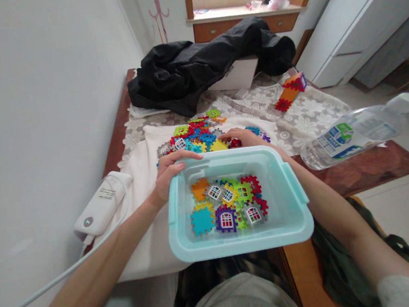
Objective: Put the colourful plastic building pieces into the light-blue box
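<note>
The left hand [168, 175] grips the far left corner of the bin [185, 239], thumb laid along the rim and fingers curled under the edge. The right hand [241, 137] reaches past the bin's far rim and rests, fingers bent downward, on the near edge of the tile pile [198, 137]; whether it pinches a tile cannot be told, since the fingertips are hidden among the pieces. The pile lies just beyond the bin, spread left to right along its far rim, so the right hand is on it while the left is beside its near left end. The bin is pale turquoise plastic, smooth and glossy, rectangular with rounded corners and a lipped rim, its long axis running left to right, and it overhangs the near edge of the table [376, 168]. Inside it lies a loose cluster of sorted tiles [228, 205]: flat, square, hard plastic pieces with toothed edges, orange, blue, purple, green and red, several with white window inserts. Under the pile beyond the bin is a cream cloth [136, 171] over a lace cover. Left of the bin sits a white charger [101, 204] with its cable; right of it a clear bottle [357, 133] lies on its side; far beyond it are a black jacket [195, 71] and a small tile tower [291, 92].
</note>
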A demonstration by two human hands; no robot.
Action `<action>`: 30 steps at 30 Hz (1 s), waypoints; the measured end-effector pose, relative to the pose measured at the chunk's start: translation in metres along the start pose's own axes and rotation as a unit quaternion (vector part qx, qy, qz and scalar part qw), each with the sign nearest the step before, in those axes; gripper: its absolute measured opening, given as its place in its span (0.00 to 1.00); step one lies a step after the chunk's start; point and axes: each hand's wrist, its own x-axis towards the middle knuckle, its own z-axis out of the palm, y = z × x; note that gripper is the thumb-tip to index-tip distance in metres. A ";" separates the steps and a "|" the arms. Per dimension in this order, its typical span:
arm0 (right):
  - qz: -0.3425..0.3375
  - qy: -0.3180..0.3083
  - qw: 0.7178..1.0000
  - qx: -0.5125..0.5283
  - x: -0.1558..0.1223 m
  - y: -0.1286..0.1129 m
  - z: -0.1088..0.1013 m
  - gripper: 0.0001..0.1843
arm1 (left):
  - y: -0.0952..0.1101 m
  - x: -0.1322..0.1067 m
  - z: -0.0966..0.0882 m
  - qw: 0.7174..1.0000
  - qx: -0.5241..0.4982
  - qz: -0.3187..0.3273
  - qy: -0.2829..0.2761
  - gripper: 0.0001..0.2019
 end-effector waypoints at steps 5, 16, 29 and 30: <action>0.030 0.031 0.999 0.013 -0.003 -0.009 -0.015 0.26 | 0.000 0.000 0.000 1.000 -0.004 0.005 -0.002 0.15; -0.029 0.050 0.945 0.323 -0.012 -0.046 -0.032 0.33 | -0.001 -0.001 -0.001 1.000 0.001 0.001 -0.003 0.15; -0.031 0.038 0.998 -0.026 -0.005 -0.004 -0.007 0.32 | 0.002 -0.001 0.000 1.000 0.012 0.000 -0.002 0.15; -0.048 0.019 0.995 -0.091 -0.003 0.008 -0.003 0.35 | 0.002 -0.001 0.000 1.000 0.011 -0.002 0.000 0.15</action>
